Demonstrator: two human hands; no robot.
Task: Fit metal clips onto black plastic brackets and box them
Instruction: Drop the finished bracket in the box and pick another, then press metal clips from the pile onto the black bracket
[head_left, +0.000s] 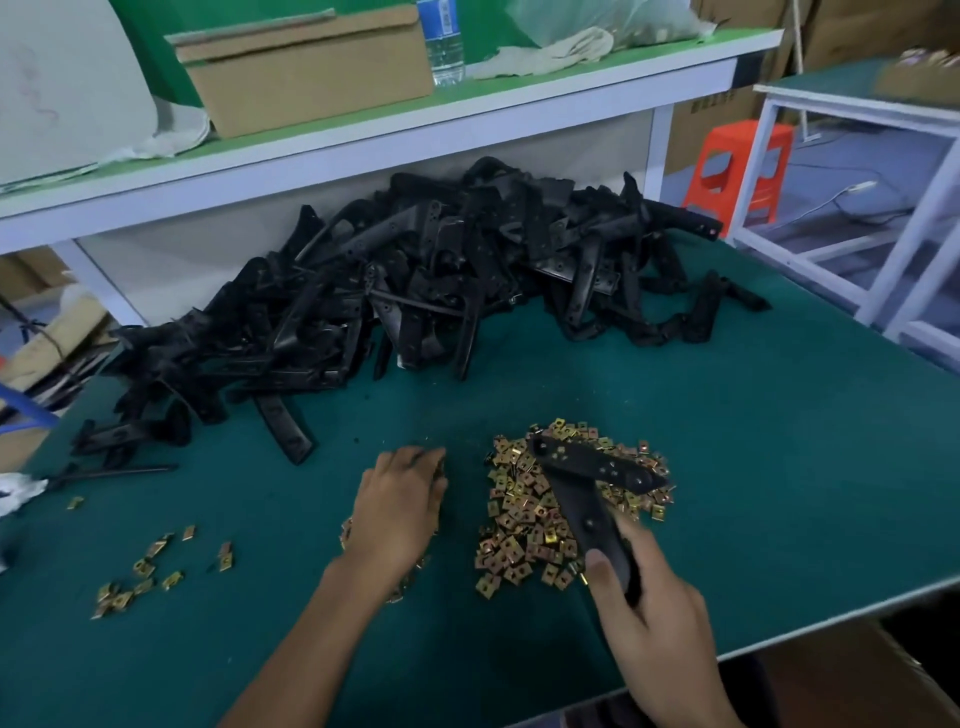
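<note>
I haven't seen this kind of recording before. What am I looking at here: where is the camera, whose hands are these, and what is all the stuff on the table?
There is one picture, from a camera worn on a person's head, looking down at their bare hands. The right hand grips one black bracket, held over the pile of small brass-coloured clips. The left hand rests palm down on the green table beside that pile; whether it holds a clip is hidden. Behind lies a large heap of brackets. A few loose clips are scattered at the left.

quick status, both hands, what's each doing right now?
Left hand: palm down on the table beside the clip pile; whether it grips anything cannot be told.
Right hand: closed on a black bracket.
</note>
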